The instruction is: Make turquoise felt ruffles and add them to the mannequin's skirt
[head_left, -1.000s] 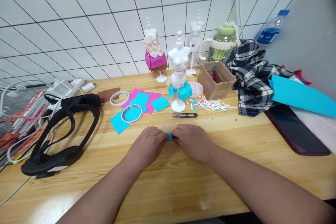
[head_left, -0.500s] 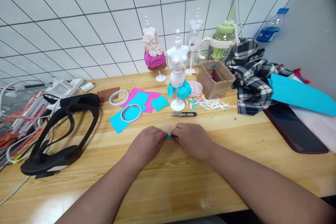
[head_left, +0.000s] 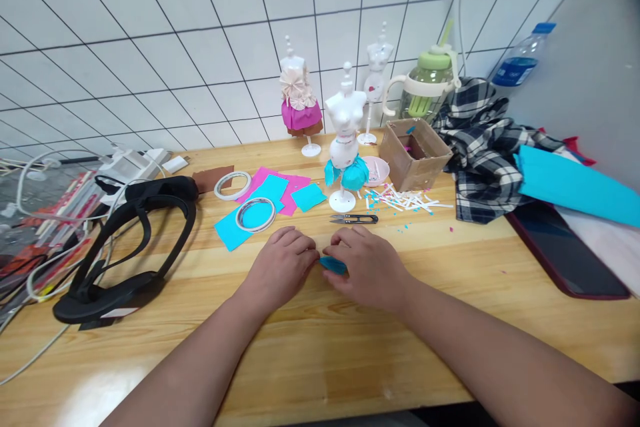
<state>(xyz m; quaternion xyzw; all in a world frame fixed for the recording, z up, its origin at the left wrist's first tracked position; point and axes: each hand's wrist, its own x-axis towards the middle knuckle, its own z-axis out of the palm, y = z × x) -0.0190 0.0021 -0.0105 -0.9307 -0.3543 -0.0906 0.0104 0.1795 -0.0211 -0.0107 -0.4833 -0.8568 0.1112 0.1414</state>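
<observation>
Wooden table [head_left: 320, 360]: near centre, blue piece [head_left: 333, 265] looks already pleated, left hand [head_left: 283, 265] pinching its end, right hand [head_left: 373, 267] curled around it, grip unclear; nearest mannequin [head_left: 346, 113] has blue ruffles [head_left: 355, 175], bare torso; blue sheet [head_left: 230, 230] at left remains flat.

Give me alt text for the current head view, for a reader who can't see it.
The left hand pinches one end of a small blue piece over a wooden table, the right hand curled about its other end. Beyond lie snips, tape rolls and coloured sheets, with three mannequins on stands.
</observation>
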